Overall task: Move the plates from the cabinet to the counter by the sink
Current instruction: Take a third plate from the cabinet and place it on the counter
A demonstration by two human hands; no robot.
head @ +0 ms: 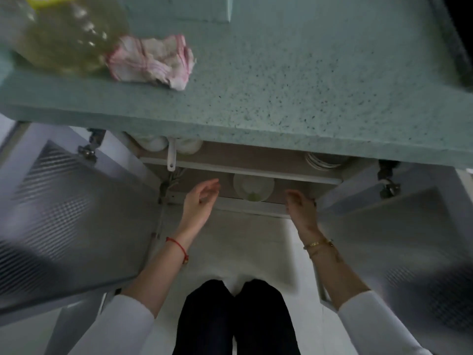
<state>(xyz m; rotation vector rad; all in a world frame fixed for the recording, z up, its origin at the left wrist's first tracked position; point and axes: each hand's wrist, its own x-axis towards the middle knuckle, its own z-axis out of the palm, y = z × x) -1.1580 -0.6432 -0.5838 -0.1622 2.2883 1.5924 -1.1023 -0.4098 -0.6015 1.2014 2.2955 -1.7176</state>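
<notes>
A stack of white plates (323, 160) sits on the upper shelf at the right of the open cabinet, mostly hidden under the counter's edge. The speckled green counter (294, 80) runs above the cabinet. A pale plastic bowl (253, 187) stands on the lower shelf, between my hands. My left hand (201, 201) hovers in front of the lower shelf, fingers apart, holding nothing. My right hand (302, 208) is at the lower shelf's front edge, to the right of the bowl, fingers loosely curled and empty.
Both cabinet doors, left (66, 201) and right (409, 226), stand wide open on either side of me. White bowls (166, 144) and a white handle (171, 157) sit at the upper shelf's left. A pink-striped cloth (153, 62) and a large oil bottle (64, 34) lie on the counter.
</notes>
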